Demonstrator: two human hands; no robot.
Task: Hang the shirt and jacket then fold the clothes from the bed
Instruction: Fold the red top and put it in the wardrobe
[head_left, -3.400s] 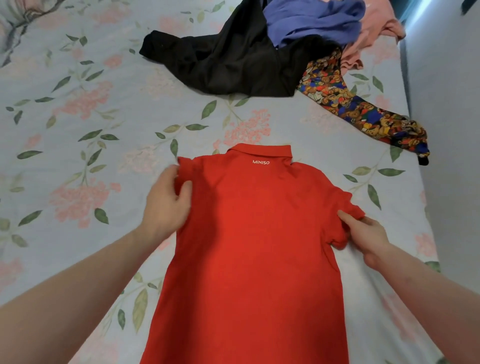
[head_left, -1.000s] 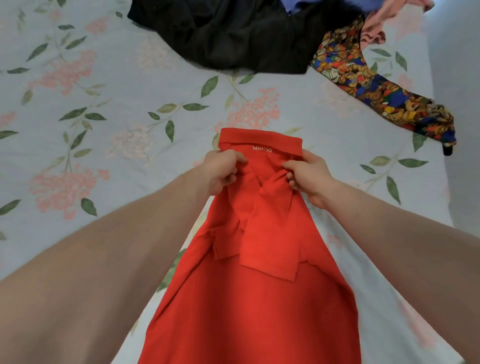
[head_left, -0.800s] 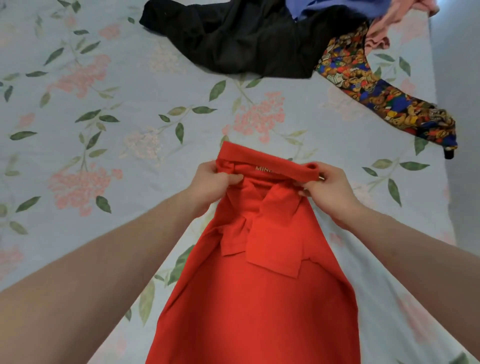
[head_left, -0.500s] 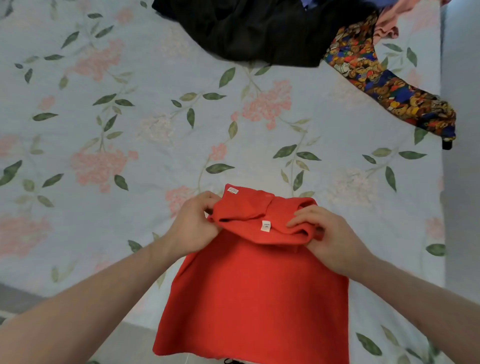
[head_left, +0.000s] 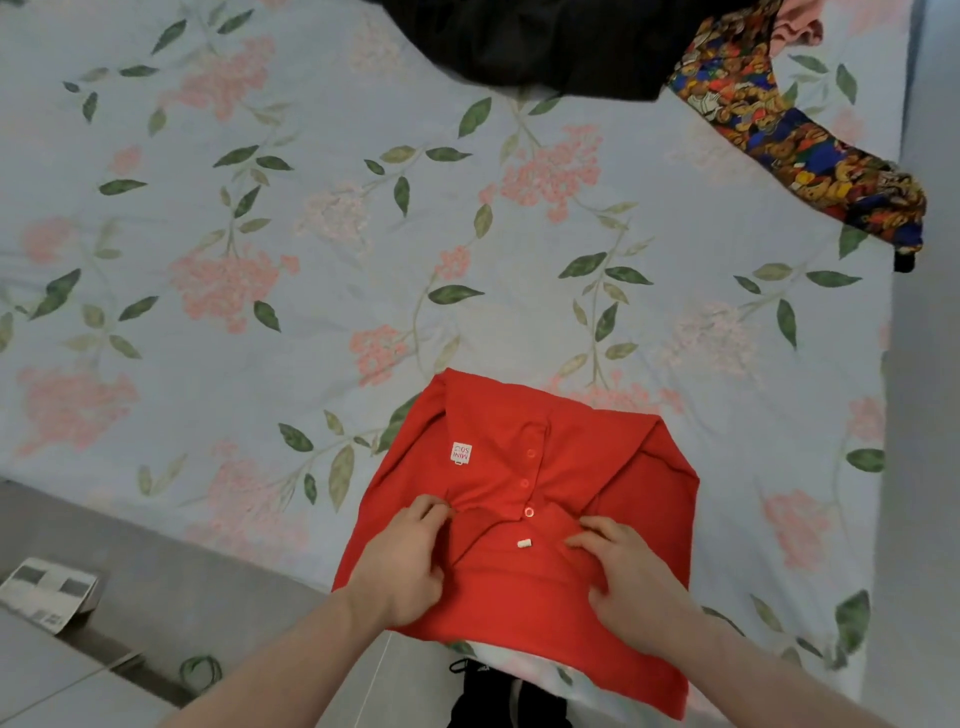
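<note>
- A small printed paper (head_left: 49, 592) is seen on the floor, well to the left of the red polo shirt (head_left: 524, 499).
- The left hand (head_left: 410, 564) is laid on the left side of the red polo shirt, its fingers curled and pinching a ridge of cloth beside the collar, probably so that the fold is held from slipping.
- The red polo shirt is found at the near edge of the bed (head_left: 311, 249), folded into a compact packet with button placket and white label upward; its lower edge hangs slightly past the mattress.
- The right hand (head_left: 631, 584) is set on the right side of the red polo shirt, fingers bent and nipping the collar fabric, apparently to square the packet.
- A black garment (head_left: 530, 47) is left unfolded far beyond the red polo shirt.
- A bear-print garment (head_left: 795, 140) lies beyond the red polo shirt to its right, touching the black garment and also judged still to be folded.
</note>
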